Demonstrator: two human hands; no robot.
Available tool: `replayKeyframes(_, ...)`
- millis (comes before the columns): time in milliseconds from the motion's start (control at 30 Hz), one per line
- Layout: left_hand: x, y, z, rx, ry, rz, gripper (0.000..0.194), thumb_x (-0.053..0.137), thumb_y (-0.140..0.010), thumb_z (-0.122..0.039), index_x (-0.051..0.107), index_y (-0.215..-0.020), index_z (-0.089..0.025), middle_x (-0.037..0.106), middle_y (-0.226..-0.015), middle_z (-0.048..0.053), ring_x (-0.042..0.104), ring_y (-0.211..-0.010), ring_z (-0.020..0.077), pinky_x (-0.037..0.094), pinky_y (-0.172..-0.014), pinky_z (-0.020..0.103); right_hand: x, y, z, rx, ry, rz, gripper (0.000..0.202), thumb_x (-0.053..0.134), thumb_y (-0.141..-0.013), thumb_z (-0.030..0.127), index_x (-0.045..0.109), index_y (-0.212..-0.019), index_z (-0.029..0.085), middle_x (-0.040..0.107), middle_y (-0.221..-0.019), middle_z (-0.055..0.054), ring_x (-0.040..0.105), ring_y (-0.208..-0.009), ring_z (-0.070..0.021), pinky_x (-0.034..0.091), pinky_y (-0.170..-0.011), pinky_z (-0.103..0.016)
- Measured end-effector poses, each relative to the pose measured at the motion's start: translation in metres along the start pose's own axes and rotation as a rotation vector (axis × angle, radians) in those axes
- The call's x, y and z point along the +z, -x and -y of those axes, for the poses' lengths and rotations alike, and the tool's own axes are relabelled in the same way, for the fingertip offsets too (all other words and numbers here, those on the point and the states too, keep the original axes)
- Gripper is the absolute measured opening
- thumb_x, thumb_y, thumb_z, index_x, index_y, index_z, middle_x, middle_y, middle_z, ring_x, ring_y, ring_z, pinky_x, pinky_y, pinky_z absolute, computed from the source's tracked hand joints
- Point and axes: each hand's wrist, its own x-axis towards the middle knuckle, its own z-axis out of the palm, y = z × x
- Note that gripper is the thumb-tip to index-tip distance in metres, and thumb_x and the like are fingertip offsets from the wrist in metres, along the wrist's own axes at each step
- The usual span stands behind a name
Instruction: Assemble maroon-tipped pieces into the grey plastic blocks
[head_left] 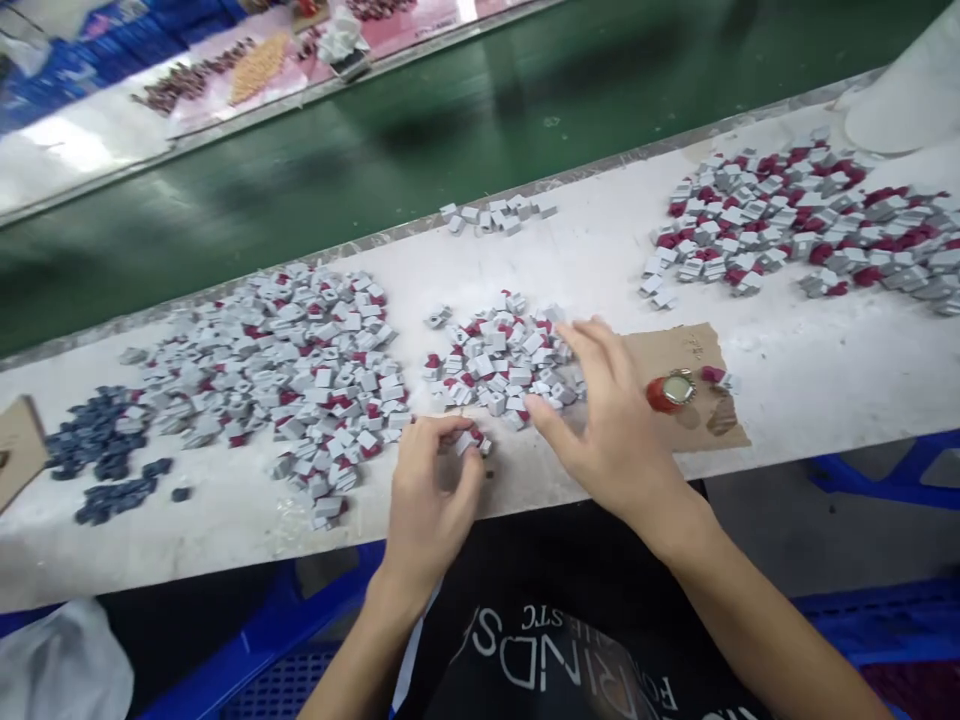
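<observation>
My left hand [435, 475] is near the table's front edge, thumb and fingers curled round a small grey and maroon plastic part [471, 440]. My right hand [604, 410] has its fingers spread over the right side of a middle pile of grey and maroon parts [499, 355]; nothing shows in its grasp. To the left of my left hand spreads a larger pile of the same kind of parts [300, 350]. Just right of my right hand lies a piece of cardboard [701, 350], with a small round tin with a reddish side [673, 390] on it.
Another heap of grey and maroon parts [765, 220] lies at the far right, beside a white rounded object [907, 100]. Dark blue parts [97, 435] sit at the left. A few grey pieces [499, 213] lie near the green conveyor belt [450, 130]. Blue crates [885, 620] stand below.
</observation>
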Motion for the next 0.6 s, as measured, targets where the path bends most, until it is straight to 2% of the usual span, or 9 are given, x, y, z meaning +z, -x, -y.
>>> replayKeyframes(100, 0.002, 0.013, 0.008, -0.062, -0.069, -0.091, 0.023, 0.067, -0.109, -0.018, 0.068, -0.131, -0.023, 0.073, -0.109, 0.007, 0.07, -0.1, 0.0248, 0.058, -0.089, 0.039, 0.026, -0.021, -0.008, 0.004, 0.191, -0.028, 0.075, 0.073, -0.106, 0.056, 0.054, -0.169, 0.02, 0.048, -0.181, -0.027, 0.03, -0.179, -0.0515, 0.031, -0.14, -0.081)
replayKeyframes(233, -0.002, 0.028, 0.019, -0.094, -0.155, -0.186, 0.023, 0.067, -0.111, -0.022, 0.066, -0.134, -0.024, 0.072, -0.124, 0.011, 0.069, -0.12, 0.0295, 0.057, -0.105, 0.047, 0.037, -0.027, -0.011, -0.002, 0.365, -0.015, 0.064, 0.062, -0.111, 0.056, 0.061, -0.162, 0.017, 0.053, -0.176, -0.028, 0.037, -0.174, -0.051, 0.032, -0.138, -0.079)
replayKeyframes(300, -0.008, 0.037, 0.028, -0.087, -0.24, -0.257, 0.03, 0.071, -0.11, -0.03, 0.065, -0.139, -0.024, 0.067, -0.14, 0.016, 0.065, -0.136, 0.036, 0.051, -0.118, 0.056, 0.037, -0.024, -0.012, 0.001, 0.414, -0.033, 0.063, 0.059, -0.112, 0.06, 0.065, -0.158, 0.018, 0.057, -0.171, -0.027, 0.043, -0.169, -0.052, 0.034, -0.135, -0.08)
replayKeyframes(433, -0.025, 0.055, 0.054, -0.103, -0.482, -0.394, 0.063, 0.087, -0.101, -0.054, 0.062, -0.151, -0.026, 0.051, -0.164, 0.023, 0.046, -0.162, 0.0542, 0.032, -0.133, 0.076, 0.037, -0.019, -0.014, 0.01, 0.482, -0.073, 0.066, 0.056, -0.111, 0.065, 0.067, -0.157, 0.018, 0.061, -0.163, -0.027, 0.044, -0.166, -0.0534, 0.036, -0.131, -0.081)
replayKeyframes(500, -0.033, 0.061, 0.07, -0.158, -0.541, -0.404, 0.076, 0.09, -0.096, -0.064, 0.06, -0.157, -0.028, 0.046, -0.171, 0.025, 0.033, -0.17, 0.0615, 0.025, -0.134, 0.084, 0.04, -0.019, -0.015, -0.015, 0.488, -0.106, 0.066, 0.057, -0.11, 0.064, 0.068, -0.155, 0.018, 0.063, -0.16, -0.027, 0.045, -0.165, -0.053, 0.036, -0.13, -0.079)
replayKeyframes(600, -0.039, 0.062, 0.089, -0.214, -0.513, -0.367, 0.076, 0.085, -0.1, -0.065, 0.058, -0.161, -0.028, 0.044, -0.175, 0.026, 0.032, -0.172, 0.0617, 0.028, -0.134, 0.086, 0.047, -0.021, -0.015, -0.062, 0.5, -0.146, 0.06, 0.058, -0.11, 0.062, 0.071, -0.148, 0.018, 0.067, -0.155, -0.027, 0.052, -0.16, -0.0519, 0.036, -0.13, -0.077)
